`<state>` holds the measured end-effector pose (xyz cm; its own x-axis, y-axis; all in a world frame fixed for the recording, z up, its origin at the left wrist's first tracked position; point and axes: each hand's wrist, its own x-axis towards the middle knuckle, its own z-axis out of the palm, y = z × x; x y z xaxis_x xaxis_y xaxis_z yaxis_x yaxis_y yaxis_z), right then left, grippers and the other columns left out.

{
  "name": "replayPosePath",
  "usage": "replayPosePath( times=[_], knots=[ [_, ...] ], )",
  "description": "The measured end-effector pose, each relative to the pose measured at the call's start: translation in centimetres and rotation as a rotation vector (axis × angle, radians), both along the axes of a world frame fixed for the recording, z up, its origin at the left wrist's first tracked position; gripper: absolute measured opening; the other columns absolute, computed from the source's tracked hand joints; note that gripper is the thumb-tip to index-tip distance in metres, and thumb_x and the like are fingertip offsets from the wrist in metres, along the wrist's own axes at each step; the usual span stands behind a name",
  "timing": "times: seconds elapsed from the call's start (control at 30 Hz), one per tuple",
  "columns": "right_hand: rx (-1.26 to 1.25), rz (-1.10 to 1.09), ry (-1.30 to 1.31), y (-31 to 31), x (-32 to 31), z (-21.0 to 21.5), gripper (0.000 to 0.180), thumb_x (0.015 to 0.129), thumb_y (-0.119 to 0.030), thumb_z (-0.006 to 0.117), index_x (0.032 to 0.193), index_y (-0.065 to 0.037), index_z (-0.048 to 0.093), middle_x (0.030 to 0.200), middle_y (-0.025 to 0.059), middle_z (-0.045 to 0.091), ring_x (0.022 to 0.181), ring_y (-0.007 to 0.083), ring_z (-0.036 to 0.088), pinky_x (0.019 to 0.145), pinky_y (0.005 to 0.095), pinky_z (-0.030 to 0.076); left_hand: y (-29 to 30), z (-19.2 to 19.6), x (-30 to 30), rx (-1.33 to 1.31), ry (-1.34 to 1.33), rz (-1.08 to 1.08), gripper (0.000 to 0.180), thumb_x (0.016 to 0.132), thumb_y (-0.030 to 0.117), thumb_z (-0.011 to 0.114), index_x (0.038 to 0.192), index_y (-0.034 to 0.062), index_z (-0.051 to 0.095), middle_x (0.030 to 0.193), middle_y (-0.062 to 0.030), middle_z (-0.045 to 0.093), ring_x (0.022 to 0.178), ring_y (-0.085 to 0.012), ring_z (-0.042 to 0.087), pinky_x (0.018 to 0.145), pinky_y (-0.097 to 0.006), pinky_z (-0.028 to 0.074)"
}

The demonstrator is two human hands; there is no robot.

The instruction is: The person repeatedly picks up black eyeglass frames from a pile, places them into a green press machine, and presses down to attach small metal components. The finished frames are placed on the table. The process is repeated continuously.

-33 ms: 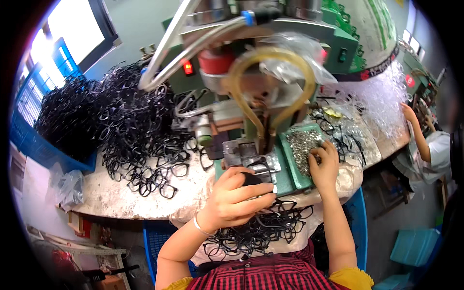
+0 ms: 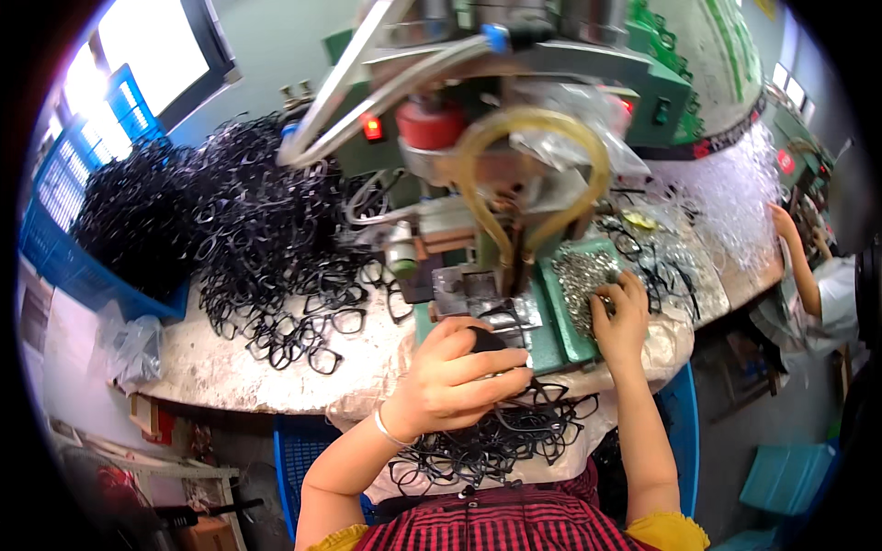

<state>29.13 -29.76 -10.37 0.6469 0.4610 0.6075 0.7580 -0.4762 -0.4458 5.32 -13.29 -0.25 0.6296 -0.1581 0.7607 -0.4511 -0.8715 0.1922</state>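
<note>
A big green machine [image 2: 514,138] stands on the table [image 2: 211,367], with a yellow hose [image 2: 542,174] looping down its front. To the left lies a huge heap of black glasses frames [image 2: 230,230], spilling out of a blue crate [image 2: 64,248]. It looks tall and loose, so a bump could make frames slide off the table edge.

A smaller pile of frames [image 2: 496,441] sits in the person's lap. They look tangled, so pulling one might drag others onto the floor.

The left hand [image 2: 455,376] is just below the metal part at the machine's front. Its fingers are curled and pinch one black frame [image 2: 487,342] against that part. The fingers are very near the metal, so they could get nipped if the machine comes down. The frame could also slip and sit crooked.

The right hand [image 2: 623,317] rests in a green tray [image 2: 556,317] of tiny shiny metal bits [image 2: 579,275]. Its fingers are bent down into them, maybe pinching one; I cannot tell. A quick move could spill the bits.
</note>
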Motion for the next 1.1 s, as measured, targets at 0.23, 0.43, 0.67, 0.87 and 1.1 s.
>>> replayPosePath(
  times=[0.23, 0.43, 0.67, 0.87, 1.1],
  knots=[
    [-0.274, 0.06, -0.208, 2.3, -0.2, 1.0, 0.023, 0.079, -0.018, 0.071, 0.096, -0.005, 0.064, 0.133, 0.021, 0.054, 0.134, 0.038, 0.043, 0.089, 0.0479, 0.047, -1.7, -3.4, -1.7, -0.143, -0.109, 0.173, 0.032, 0.074, 0.006, 0.074, 0.105, 0.0104, 0.071, 0.115, -0.0097, 0.07, 0.096, -0.0294, 0.064, 0.095, -0.046, 0.05],
    [-0.045, 0.067, -0.182, 0.8, -0.2, 1.2, 0.009, 0.078, -0.006, 0.071, 0.085, -0.002, 0.067, 0.102, 0.0169, 0.067, 0.112, 0.0368, 0.058, 0.092, 0.0438, 0.046, 6.0, -5.1, -1.1, -0.578, -0.339, 0.95, 0.035, 0.083, 0.005, 0.072, 0.117, 0.002, 0.064, 0.134, -0.0152, 0.054, 0.121, -0.0313, 0.051, 0.102, -0.038, 0.041],
    [0.012, 0.104, 0.041, 1.9, -1.1, 2.3, 0.007, 0.081, -0.006, 0.07, 0.086, -0.002, 0.067, 0.089, 0.0127, 0.066, 0.093, 0.0336, 0.058, 0.085, 0.0424, 0.046, 12.6, -7.1, 2.2, -0.725, -0.226, 0.903, 0.021, 0.08, 0.02, 0.077, 0.096, 0.0074, 0.075, 0.121, -0.009, 0.064, 0.105, -0.0279, 0.053, 0.094, -0.037, 0.041],
    [0.195, 0.101, 0.497, 1.6, 0.1, 0.6, 0.011, 0.088, -0.007, 0.067, 0.096, 0.001, 0.069, 0.089, 0.0078, 0.068, 0.083, 0.0173, 0.062, 0.078, 0.0299, 0.048, 13.4, -6.9, 1.6, -0.675, -0.251, 0.824, 0.027, 0.087, 0.018, 0.071, 0.108, 0.0016, 0.069, 0.112, -0.0106, 0.066, 0.103, -0.0245, 0.059, 0.093, -0.035, 0.043],
    [0.341, -0.01, 0.509, -6.7, -1.6, -0.7, 0.017, 0.091, -0.003, 0.065, 0.106, 0.003, 0.069, 0.096, 0.0037, 0.068, 0.088, 0.0104, 0.061, 0.081, 0.0257, 0.048, 11.8, -8.1, -14.3, -0.192, 0.037, 1.269, 0.022, 0.077, -0.001, 0.069, 0.097, 0.0087, 0.069, 0.112, -0.0098, 0.064, 0.102, -0.0296, 0.058, 0.093, -0.039, 0.04]
  ],
)
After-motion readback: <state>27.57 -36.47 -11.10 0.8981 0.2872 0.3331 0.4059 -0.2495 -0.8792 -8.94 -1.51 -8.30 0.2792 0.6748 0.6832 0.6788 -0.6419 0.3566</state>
